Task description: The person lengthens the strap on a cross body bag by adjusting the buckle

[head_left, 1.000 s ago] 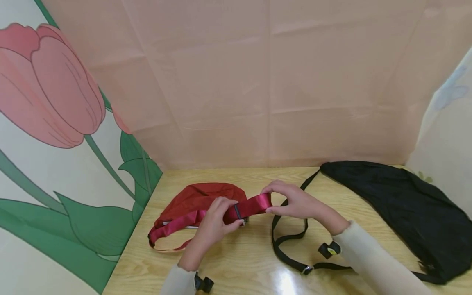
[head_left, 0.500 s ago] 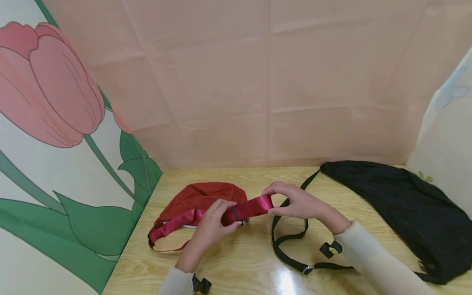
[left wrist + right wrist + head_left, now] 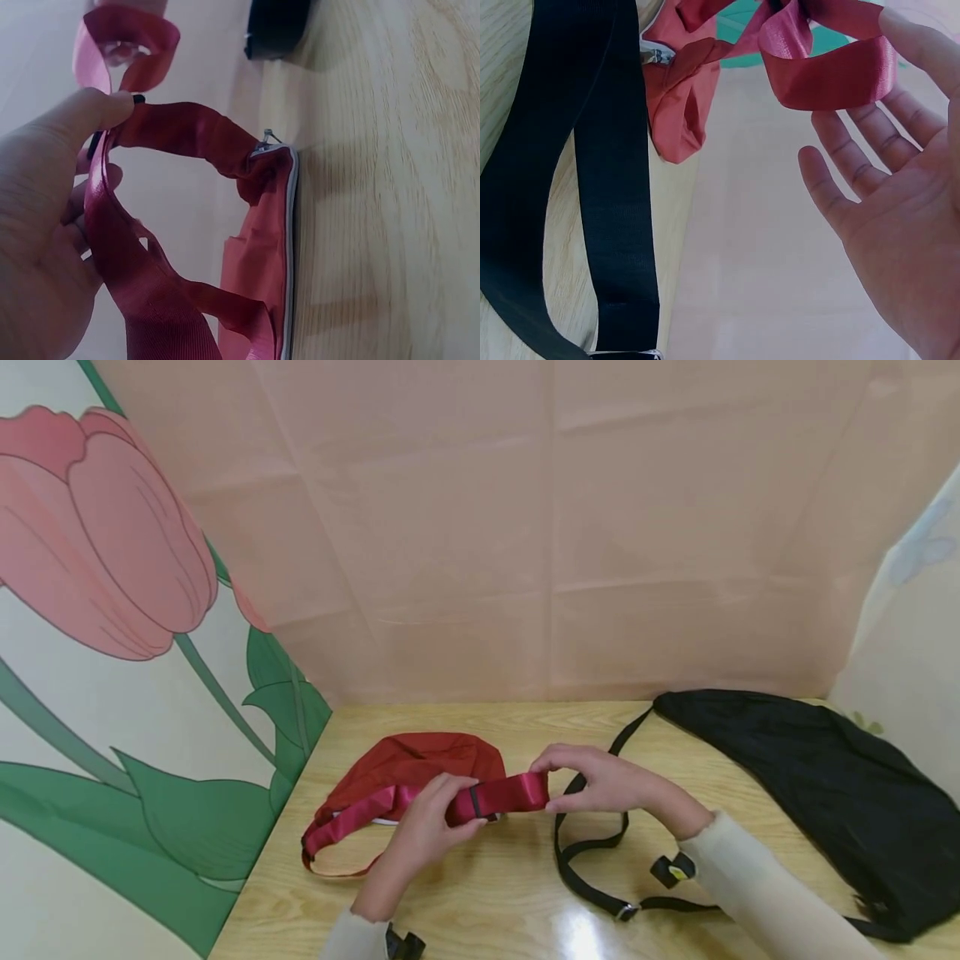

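A red waist bag (image 3: 420,760) lies on the table with its crimson strap (image 3: 352,822) lifted in front of it. My left hand (image 3: 431,831) pinches the strap at a dark slider buckle (image 3: 478,802), seen edge-on under the thumb in the left wrist view. Beyond the buckle the strap makes a loop (image 3: 832,79). My right hand (image 3: 600,783) holds the end of this loop between thumb and fingers, by its two edges. In the right wrist view its other fingers (image 3: 825,180) are spread below the loop. A zipper pull (image 3: 266,139) shows at the bag's end.
A larger black bag (image 3: 825,777) lies at the right of the wooden table (image 3: 510,910). Its black strap (image 3: 592,843), with a metal buckle (image 3: 626,911), curves out below my right hand. A pink sheet (image 3: 547,568) hangs behind the table, and a tulip-patterned panel (image 3: 135,568) stands left.
My right hand and the loop's end have come down slightly, so the loop lies more level. The left hand has shifted a little left with the buckle. Both bags stay put.
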Demonstrator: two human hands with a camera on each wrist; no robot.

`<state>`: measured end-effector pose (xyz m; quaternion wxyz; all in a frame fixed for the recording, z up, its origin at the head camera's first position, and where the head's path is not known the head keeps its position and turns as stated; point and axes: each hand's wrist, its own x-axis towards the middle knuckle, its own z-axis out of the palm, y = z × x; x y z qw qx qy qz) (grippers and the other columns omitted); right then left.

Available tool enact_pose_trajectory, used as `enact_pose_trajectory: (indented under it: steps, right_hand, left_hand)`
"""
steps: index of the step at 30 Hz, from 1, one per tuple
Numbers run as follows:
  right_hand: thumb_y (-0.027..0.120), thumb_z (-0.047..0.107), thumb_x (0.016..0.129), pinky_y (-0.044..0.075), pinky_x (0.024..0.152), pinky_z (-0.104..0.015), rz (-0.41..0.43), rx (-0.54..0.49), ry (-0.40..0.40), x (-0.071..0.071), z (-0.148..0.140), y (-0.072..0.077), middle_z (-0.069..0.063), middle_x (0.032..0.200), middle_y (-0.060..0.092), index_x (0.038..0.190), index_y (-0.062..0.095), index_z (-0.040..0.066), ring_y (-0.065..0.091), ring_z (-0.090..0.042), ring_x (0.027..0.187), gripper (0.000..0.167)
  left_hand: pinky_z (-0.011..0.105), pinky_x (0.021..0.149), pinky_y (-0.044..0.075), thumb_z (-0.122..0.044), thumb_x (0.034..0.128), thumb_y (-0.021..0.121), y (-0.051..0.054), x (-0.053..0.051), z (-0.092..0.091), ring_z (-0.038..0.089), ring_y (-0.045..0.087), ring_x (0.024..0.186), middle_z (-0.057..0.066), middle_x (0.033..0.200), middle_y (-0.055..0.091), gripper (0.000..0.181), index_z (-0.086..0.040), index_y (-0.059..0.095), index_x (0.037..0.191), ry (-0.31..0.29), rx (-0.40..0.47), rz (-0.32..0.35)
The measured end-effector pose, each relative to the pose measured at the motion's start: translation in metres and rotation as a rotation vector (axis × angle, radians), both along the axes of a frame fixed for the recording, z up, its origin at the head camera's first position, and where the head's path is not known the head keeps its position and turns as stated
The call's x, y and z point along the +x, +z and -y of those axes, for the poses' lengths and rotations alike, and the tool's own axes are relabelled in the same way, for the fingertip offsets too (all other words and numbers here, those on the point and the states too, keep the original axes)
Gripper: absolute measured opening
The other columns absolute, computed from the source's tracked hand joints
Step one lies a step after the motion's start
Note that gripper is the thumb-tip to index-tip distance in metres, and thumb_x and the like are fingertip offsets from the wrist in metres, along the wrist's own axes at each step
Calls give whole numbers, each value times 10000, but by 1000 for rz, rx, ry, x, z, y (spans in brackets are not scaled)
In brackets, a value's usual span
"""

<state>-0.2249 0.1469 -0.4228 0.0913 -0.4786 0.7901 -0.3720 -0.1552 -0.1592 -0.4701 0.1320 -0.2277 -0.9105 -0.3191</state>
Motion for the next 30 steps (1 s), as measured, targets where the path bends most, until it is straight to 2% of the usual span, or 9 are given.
enact_pose_trajectory:
  steps: [8,15,23,26,30]
  right_hand:
    - [725,374,943,510,967,-396,27,5,18,0,4,2,122,1190,638,1247,641,274,607,-122,1120,331]
    - [675,315,986,511,955,-391,10,0,4,-3,9,1,97,1202,644,1257,651,210,605,-120,1106,292]
    - [632,280,1016,515,968,-423,14,6,-52,-12,16,-4,62,1212,664,1275,645,196,633,-196,1137,273]
    - [631,259,1016,505,984,-445,22,19,-67,-16,20,-5,48,1228,664,1284,642,177,626,-192,1162,281]
    - [623,308,1018,491,1001,-476,21,39,-74,-23,25,-10,24,1258,656,1314,635,117,613,-194,1185,352]
  left_hand:
    - [268,753,509,-283,805,874,-3,1,3,68,569,943,-73,1109,637,484,-205,662,1233,-8,-13,-15]
    - [275,777,508,-294,820,862,-2,2,7,70,562,968,-81,1122,634,476,-218,654,1242,-18,-13,18]
    - [282,796,514,-280,816,859,-4,4,12,65,559,985,-80,1122,631,487,-218,650,1251,-23,-28,2]
    - [283,813,514,-282,815,860,-5,4,13,60,556,998,-81,1128,635,483,-219,654,1247,-22,-31,11]
    - [285,817,512,-282,819,861,-5,5,15,63,552,992,-85,1124,635,465,-216,655,1231,-29,-31,36]
